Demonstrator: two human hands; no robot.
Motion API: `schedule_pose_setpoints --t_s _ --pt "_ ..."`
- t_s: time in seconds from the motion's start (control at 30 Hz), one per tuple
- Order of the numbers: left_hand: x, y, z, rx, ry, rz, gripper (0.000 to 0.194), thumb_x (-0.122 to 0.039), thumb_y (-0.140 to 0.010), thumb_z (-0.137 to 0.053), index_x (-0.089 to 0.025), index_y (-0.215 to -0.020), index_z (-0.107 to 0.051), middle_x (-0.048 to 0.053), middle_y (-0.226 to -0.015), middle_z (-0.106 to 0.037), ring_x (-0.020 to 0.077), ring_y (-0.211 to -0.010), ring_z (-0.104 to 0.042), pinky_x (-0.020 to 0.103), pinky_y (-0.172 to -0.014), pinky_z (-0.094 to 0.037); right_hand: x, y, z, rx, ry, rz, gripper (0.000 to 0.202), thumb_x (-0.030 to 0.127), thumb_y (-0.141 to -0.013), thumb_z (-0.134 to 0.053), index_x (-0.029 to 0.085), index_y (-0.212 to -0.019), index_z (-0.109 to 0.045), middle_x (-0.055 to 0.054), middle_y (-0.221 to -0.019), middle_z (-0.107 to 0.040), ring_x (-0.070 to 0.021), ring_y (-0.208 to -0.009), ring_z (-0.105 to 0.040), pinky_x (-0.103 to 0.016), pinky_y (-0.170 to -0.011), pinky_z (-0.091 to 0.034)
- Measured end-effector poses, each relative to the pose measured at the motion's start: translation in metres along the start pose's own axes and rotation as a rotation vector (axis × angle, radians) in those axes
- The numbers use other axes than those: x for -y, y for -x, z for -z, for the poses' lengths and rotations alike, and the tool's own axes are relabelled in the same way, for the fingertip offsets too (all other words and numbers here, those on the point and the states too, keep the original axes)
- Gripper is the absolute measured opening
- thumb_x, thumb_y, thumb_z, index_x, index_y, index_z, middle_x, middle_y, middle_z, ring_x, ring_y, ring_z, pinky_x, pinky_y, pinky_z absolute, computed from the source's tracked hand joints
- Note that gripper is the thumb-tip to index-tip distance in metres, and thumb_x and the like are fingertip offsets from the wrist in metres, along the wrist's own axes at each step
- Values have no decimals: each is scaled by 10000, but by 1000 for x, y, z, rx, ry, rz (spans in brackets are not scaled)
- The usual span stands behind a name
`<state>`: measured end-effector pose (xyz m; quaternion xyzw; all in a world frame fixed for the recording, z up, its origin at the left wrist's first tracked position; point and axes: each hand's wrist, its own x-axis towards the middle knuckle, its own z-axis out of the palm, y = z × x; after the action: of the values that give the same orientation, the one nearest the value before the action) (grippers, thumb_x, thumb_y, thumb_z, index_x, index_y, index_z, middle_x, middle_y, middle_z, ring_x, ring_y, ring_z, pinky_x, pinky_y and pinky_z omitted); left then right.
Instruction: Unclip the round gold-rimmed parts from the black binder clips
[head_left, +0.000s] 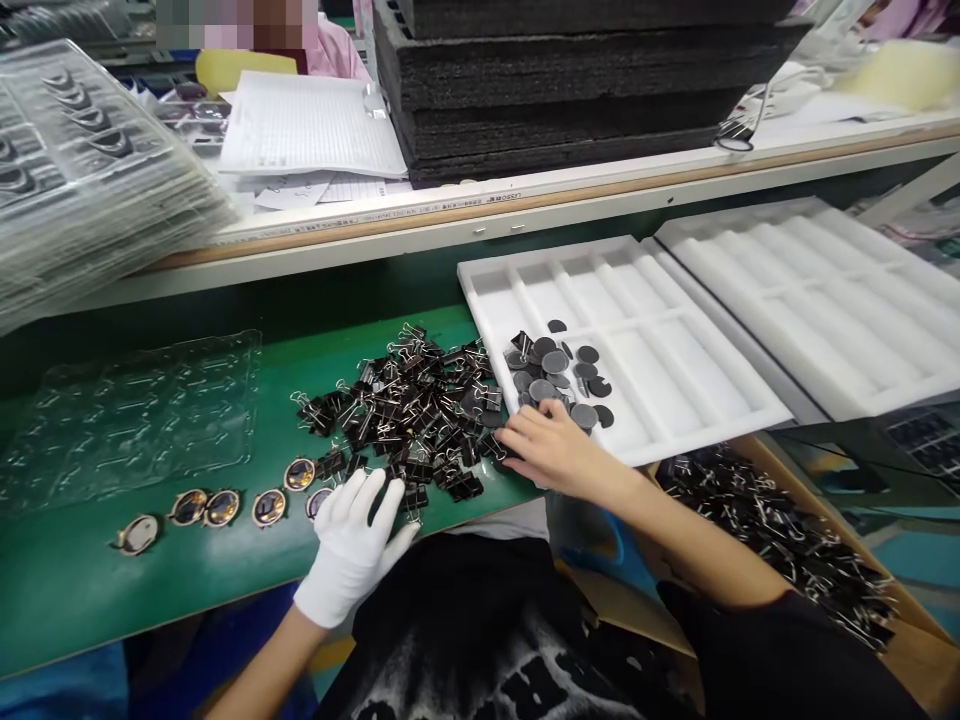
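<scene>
My left hand, in a white glove, lies with its fingers spread at the near edge of a pile of black binder clips. Its fingertips partly cover a round watch-like piece; no grip on it shows. My bare right hand is at the right side of the pile, by the white tray's corner. Its fingers are bent and drawn together at a binder clip, and the fingertips are partly hidden. Grey and black discs lie loose in the tray beside that hand.
More round watch-like pieces lie left on the green table, near a clear blister tray. White compartment trays stand right, above a carton of binder clips. Black foam slabs and plastic trays sit on the shelf; a person is behind.
</scene>
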<state>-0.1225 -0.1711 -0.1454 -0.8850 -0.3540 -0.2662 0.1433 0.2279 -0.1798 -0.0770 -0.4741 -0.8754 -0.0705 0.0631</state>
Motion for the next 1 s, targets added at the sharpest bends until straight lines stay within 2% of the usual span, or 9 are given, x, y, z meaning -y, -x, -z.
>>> schedule_pose_setpoints --t_s 0.13,0.23,0.33,0.43,0.57,0.67,0.83,0.93,1.0 --pt "1 0 1 -2 16 -7 540 -445 -859 -800 -184 -1298 -627 195 -1279 -699 399 -1228 -653 501 -1021 -469 -71 -25 16 -71 -97 -174 275 265 -1046 -469 187 -1245 -643 -132 -1183 -715 -289 -1106 -627 -446 -932 -384" --pt "1 -2 1 6 17 -11 546 -441 -863 -794 -179 -1307 -612 196 -1291 -698 413 -1222 -655 508 -1000 -483 -121 -44 12 -13 -187 -362 408 336 -981 -557 206 -1363 -613 -172 -1416 -647 -382 -1301 -579 -555 -1023 -419" --pt "1 -2 2 1 7 -14 549 -428 -867 -789 -172 -1314 -599 196 -1286 -700 415 -1208 -663 511 -989 -495 -148 -54 1 48 -368 -428 301 397 -926 -622 223 -1158 -702 -143 -1289 -727 -367 -1211 -658 -568 -1029 -479" --pt "3 0 1 -10 -1 -12 559 -409 -860 -793 -168 -1322 -590 202 -1281 -701 424 -1200 -665 518 -976 -507 -152 -50 -3 12 -543 -414 223 425 -917 -644 234 -1017 -701 -95 -1131 -779 -302 -1052 -727 -485 -945 -553" --pt "9 3 6 -87 62 -41 499 -352 -859 -771 -165 -1289 -598 196 -1217 -717 394 -1156 -683 505 -966 -525 -126 -38 14 -254 -679 -478 200 419 -894 -712 233 -954 -673 -78 -1060 -788 -278 -1018 -737 -449 -895 -569" --pt "9 -15 19 -140 170 -72 397 -344 -905 -666 -182 -1261 -599 150 -1076 -742 325 -1046 -716 438 -874 -539 -80 -39 35 -412 -817 -411 179 376 -897 -751 229 -926 -651 -84 -1072 -796 -256 -1023 -744 -425 -883 -575" --pt "2 -86 44 13 469 123 606 -476 -840 -697 -162 -1338 -554 75 -1007 -748 219 -828 -708 369 -775 -537 11 -64 53 -280 -1124 -59 123 277 -919 -764 224 -935 -655 -56 -1029 -797 -191 -965 -760 -351 -873 -598" --pt "5 -117 45 144 617 204 282 -400 -813 -726 -197 -996 -654 -21 -767 -691 131 -641 -627 286 -667 -488 39 -80 48 -238 -1190 -36 124 259 -917 -761 222 -926 -643 -50 -1018 -790 -178 -939 -752 -330 -852 -591" --pt "10 -123 40 178 684 266 212 -384 -811 -726 -199 -829 -623 -54 -635 -620 99 -552 -557 258 -607 -444 41 -90 44 -210 -1205 -66 119 272 -917 -754 223 -927 -646 -49 -1014 -786 -184 -938 -746 -329 -835 -589"
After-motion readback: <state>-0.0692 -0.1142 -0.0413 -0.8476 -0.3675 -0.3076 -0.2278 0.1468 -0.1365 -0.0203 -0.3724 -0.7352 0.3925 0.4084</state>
